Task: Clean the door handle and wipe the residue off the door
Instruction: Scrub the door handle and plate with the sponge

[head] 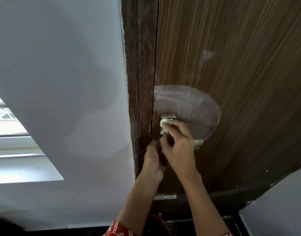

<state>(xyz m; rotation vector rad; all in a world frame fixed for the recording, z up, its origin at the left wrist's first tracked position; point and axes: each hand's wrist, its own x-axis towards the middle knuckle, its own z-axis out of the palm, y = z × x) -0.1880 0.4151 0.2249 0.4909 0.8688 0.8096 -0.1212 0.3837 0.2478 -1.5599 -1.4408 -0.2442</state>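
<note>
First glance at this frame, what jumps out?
The pale, cloudy round patch of residue on the brown wood-grain door, just above the handle. Below it, the right hand presses a small white wad of cloth against the silver metal door handle, while the left hand sits at the door's edge beside the dark, white-streaked door frame.

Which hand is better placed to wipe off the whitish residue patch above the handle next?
Right. The right hand already pinches the white cloth at the handle plate, beside the residue patch; the left hand sits lower, clothless.
</note>
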